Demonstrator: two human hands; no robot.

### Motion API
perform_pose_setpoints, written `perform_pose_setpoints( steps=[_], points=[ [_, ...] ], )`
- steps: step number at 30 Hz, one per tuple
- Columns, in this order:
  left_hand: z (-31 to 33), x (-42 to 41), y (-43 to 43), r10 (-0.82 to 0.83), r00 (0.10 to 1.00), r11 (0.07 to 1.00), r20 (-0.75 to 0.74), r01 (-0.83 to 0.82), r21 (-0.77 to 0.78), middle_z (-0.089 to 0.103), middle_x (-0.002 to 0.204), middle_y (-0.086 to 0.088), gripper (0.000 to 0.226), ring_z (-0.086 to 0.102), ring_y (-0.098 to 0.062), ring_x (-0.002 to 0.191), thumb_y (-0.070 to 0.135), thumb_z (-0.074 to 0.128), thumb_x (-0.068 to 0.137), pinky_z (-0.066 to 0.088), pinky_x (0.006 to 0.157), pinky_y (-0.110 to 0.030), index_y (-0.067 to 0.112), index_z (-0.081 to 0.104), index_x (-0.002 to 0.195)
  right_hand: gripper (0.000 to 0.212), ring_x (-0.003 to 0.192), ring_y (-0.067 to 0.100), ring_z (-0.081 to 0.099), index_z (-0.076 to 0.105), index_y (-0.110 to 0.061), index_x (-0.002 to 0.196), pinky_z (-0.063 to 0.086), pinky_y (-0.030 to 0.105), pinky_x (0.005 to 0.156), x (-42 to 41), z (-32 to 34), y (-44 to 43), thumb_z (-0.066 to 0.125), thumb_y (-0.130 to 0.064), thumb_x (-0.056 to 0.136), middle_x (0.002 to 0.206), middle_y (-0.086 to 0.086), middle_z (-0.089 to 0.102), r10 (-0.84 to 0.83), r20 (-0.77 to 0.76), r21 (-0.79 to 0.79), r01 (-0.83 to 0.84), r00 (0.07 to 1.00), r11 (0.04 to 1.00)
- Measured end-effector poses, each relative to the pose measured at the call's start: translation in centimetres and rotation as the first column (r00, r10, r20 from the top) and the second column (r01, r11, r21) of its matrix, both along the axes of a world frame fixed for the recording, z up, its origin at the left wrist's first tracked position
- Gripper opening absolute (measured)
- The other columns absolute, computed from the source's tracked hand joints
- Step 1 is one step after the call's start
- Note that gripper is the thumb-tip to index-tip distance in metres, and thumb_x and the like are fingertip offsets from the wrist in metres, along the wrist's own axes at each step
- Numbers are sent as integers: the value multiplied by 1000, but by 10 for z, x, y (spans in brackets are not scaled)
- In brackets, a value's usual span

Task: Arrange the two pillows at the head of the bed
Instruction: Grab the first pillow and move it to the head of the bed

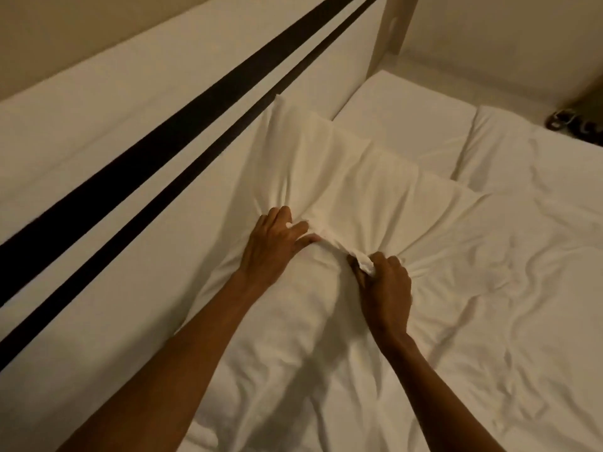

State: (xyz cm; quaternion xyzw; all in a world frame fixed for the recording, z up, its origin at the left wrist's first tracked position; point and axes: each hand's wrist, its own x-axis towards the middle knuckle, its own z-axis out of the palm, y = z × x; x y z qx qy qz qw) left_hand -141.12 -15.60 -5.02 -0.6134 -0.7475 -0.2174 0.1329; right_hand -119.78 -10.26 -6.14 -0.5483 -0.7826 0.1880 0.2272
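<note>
Your left hand (275,243) presses into the white pillow (329,177), its fingers (298,228) bunched on a fold of the pillowcase. Your right hand (385,285) sits just beside it, fingers curled tight around a twisted tuft of the same white fabric. The pillow lies along the white headboard (146,151), which carries two dark stripes (182,125), and it rests on the bed (489,305) over rumpled white sheets. A second white pillow (287,337) lies nearer you, under your forearms. Some dark objects (574,120) sit blurred at the far right.
</note>
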Motion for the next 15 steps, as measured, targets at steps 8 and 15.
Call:
perform_pose_setpoints(
  steps=[8, 15],
  points=[
    [-107, 8, -32, 162, 961, 981, 223, -133, -142, 48, 147, -7, 50, 52, -27, 125, 38, 60, 96, 43, 100, -42, 22, 50, 142, 67, 145, 33, 29, 34, -26, 153, 28, 46, 117, -13, -97, -13, 63, -42, 95, 158, 14, 31, 11, 27, -98, -9, 1000, 995],
    [-129, 6, -52, 165, 940, 963, 298, -88, -255, 18, 166, -5, 62, 13, -21, 154, 49, 36, 102, 14, 125, -41, 24, 25, 157, 74, 155, 24, -11, 3, -37, 160, 1, 47, 126, -31, -114, -24, 31, -65, 98, 169, 4, -8, 146, 95, -199, -125, 985, 972]
  ],
)
